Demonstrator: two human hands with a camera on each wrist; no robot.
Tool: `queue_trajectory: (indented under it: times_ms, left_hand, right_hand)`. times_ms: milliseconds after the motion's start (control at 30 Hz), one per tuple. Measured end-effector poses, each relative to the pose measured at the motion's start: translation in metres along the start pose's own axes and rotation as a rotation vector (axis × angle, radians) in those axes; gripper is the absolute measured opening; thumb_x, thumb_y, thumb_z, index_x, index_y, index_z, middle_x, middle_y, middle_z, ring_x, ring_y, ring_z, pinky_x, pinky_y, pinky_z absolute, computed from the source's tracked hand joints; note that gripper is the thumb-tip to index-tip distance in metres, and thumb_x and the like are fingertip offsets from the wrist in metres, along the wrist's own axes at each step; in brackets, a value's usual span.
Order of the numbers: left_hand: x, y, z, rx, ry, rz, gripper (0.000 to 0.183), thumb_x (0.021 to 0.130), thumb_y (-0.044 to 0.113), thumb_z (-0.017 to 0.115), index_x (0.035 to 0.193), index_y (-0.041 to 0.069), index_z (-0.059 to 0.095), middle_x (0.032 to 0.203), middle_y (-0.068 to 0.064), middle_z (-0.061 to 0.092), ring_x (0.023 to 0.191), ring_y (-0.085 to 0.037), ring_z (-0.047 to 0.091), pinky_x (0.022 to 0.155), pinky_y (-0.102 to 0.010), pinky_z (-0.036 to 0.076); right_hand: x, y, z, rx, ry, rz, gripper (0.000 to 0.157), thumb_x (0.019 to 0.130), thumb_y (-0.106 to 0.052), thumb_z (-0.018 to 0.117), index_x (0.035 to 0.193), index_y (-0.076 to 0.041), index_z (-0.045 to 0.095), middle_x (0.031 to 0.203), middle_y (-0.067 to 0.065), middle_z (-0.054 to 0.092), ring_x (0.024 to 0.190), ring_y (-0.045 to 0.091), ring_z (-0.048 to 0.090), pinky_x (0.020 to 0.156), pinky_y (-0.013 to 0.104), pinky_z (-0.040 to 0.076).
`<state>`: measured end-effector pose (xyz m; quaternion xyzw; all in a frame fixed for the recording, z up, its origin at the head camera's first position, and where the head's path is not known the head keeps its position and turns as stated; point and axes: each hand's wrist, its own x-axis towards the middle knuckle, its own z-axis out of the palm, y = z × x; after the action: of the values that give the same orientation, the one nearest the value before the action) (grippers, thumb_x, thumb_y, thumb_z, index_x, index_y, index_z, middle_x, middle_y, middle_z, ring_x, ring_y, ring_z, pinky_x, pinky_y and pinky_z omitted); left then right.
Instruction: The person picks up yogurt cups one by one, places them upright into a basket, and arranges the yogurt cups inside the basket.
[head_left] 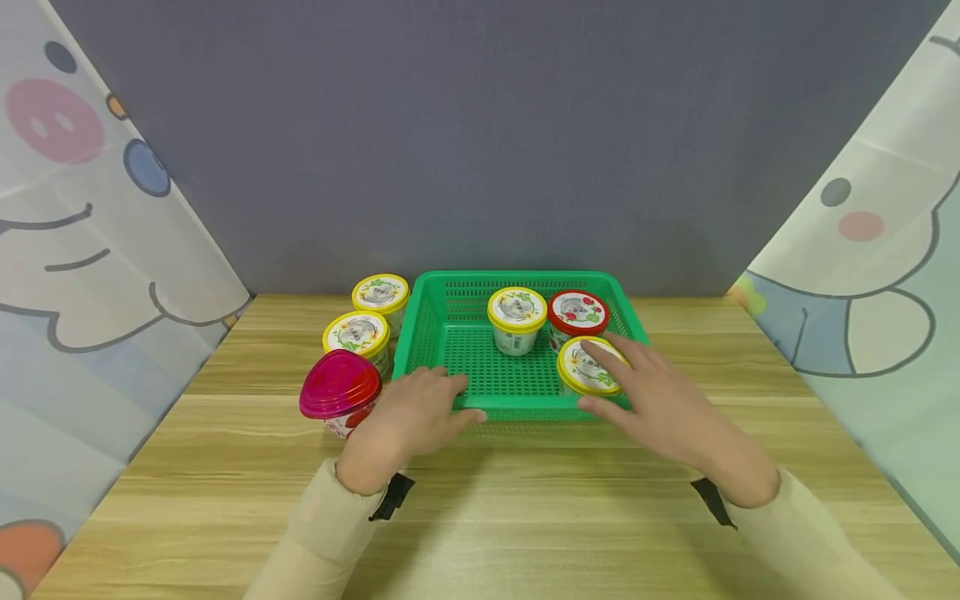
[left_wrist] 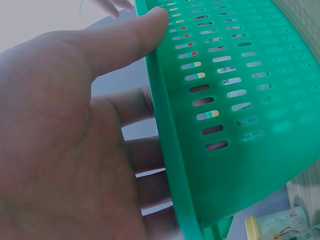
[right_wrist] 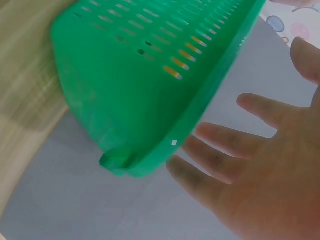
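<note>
Head view looks forward and down to the far edge of the surface [head_left: 570, 517]; both wrist views, tilted, tight on the green basket [head_left: 517, 402] all three share!

Green basket [head_left: 517, 402], yellow-rimmed white lids [head_left: 517, 307], red-rimmed patterned lid [head_left: 577, 312], magenta lid [head_left: 340, 383], beige sleeves [head_left: 330, 517], wood-grained tabletop [head_left: 555, 517], grey backdrop [head_left: 487, 133]

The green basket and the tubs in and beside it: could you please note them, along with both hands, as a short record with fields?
Container: green basket on a wood-grain table
In basket: middle yellow-lidded tub, red-lidded tub, front yellow-lidded tub
Left of basket: rear yellow-lidded tub, nearer yellow-lidded tub, pink-lidded tub
Left hand: grips the basket's front rim near its left end
Right hand: fingers spread over the front yellow-lidded tub; contact unclear
</note>
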<state>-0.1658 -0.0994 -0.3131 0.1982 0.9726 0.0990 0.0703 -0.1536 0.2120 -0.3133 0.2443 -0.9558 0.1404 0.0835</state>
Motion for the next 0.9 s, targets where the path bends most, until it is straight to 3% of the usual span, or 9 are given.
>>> queue_trajectory:
  times_ms: [200, 367, 533, 667, 900]
  left_hand:
    - [0.001, 0.000, 0.000, -0.001, -0.005, -0.003, 0.058, 0.096, 0.049, 0.067, 0.139, 0.010, 0.062, 0.137, -0.013, 0.061, 0.125, -0.034, 0.056, 0.102, -0.053, 0.048]
    - [0.002, 0.000, 0.000, -0.001, -0.009, -0.003, 0.059, 0.096, 0.049, 0.067, 0.140, 0.010, 0.061, 0.138, -0.013, 0.060, 0.126, -0.035, 0.055, 0.103, -0.054, 0.047]
    - [0.002, 0.000, 0.000, -0.005, -0.014, 0.000, 0.060, 0.096, 0.049, 0.066, 0.141, 0.010, 0.061, 0.139, -0.013, 0.059, 0.127, -0.035, 0.055, 0.103, -0.054, 0.047]
    - [0.001, 0.001, 0.000, -0.005, -0.013, -0.001, 0.059, 0.096, 0.050, 0.066, 0.140, 0.010, 0.061, 0.139, -0.013, 0.060, 0.127, -0.035, 0.055, 0.103, -0.054, 0.047]
    - [0.001, 0.000, 0.000, -0.005, -0.015, -0.013, 0.060, 0.096, 0.050, 0.066, 0.141, 0.010, 0.060, 0.139, -0.013, 0.059, 0.128, -0.035, 0.054, 0.103, -0.054, 0.047]
  right_hand:
    - [-0.007, 0.004, 0.006, 0.004, 0.031, 0.015, 0.068, 0.098, -0.053, 0.062, 0.154, -0.018, 0.045, 0.148, 0.020, 0.046, 0.133, 0.045, 0.045, 0.105, 0.067, 0.037]
    - [-0.010, 0.005, 0.014, -0.014, 0.118, -0.036, 0.060, 0.095, -0.044, 0.070, 0.144, -0.012, 0.056, 0.126, 0.013, 0.058, 0.112, 0.034, 0.055, 0.095, 0.056, 0.046]
    - [-0.013, 0.006, 0.021, -0.028, 0.173, -0.077, 0.055, 0.091, -0.040, 0.076, 0.133, -0.008, 0.063, 0.109, 0.005, 0.059, 0.095, 0.022, 0.053, 0.083, 0.044, 0.048]
    - [-0.014, 0.005, 0.024, -0.029, 0.181, -0.083, 0.049, 0.089, -0.039, 0.078, 0.125, -0.008, 0.066, 0.104, 0.003, 0.058, 0.089, 0.017, 0.051, 0.077, 0.039, 0.048]
    - [-0.013, 0.004, 0.027, -0.045, 0.140, -0.021, 0.037, 0.091, -0.041, 0.075, 0.106, -0.007, 0.069, 0.098, 0.000, 0.059, 0.087, 0.018, 0.054, 0.077, 0.041, 0.050]
